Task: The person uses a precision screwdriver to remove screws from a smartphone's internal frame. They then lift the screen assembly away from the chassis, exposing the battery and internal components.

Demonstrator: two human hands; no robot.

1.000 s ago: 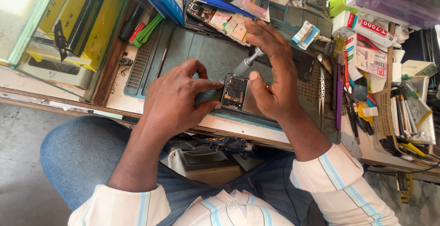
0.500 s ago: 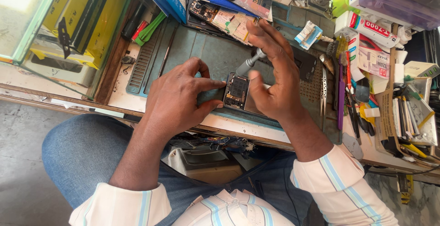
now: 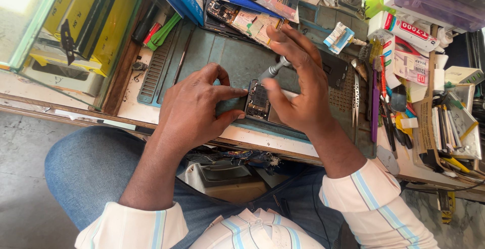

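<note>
An opened phone [image 3: 258,101] with its dark circuit board showing lies on a teal work mat [image 3: 212,52] at the bench's front edge. My left hand [image 3: 194,108] rests flat on the mat, fingers pressing the phone's left side. Over the phone's right half, my right hand [image 3: 298,85] grips a small metal-handled screwdriver [image 3: 273,70] between thumb and fingers, its tip down on the board. Most of the phone's body is hidden under my right palm.
Tweezers [image 3: 356,100], brushes and pens lie in a row right of the mat. Small boxes and a glue tube [image 3: 411,29] crowd the back right. Yellow and black packages [image 3: 86,11] stand at the left behind glass. My knees in blue jeans [image 3: 96,168] sit under the bench.
Both hands stay on the phone; the right hand's fingers have shifted slightly around the screwdriver. The camera view has moved a little.
</note>
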